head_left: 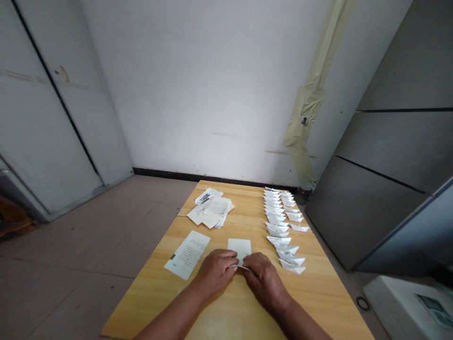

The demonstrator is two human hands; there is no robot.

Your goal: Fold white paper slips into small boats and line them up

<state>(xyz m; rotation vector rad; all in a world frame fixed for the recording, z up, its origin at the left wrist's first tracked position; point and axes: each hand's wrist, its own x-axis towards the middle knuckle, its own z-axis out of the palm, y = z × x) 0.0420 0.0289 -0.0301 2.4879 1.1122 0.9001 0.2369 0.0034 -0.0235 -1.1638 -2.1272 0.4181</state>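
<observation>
A small white sheet of paper lies on the wooden table in front of me. My left hand and my right hand meet at its near edge, fingers curled and pinching the paper's lower edge. To the left of my left hand lies a printed sheet. Right of my right hand runs a row of folded white paper boats, several of them, from near my hand to the far edge.
A loose pile of printed paper sheets sits at the far left of the table. A grey cabinet stands to the right, a white wall behind, a grey door at left. A tiled floor surrounds the table.
</observation>
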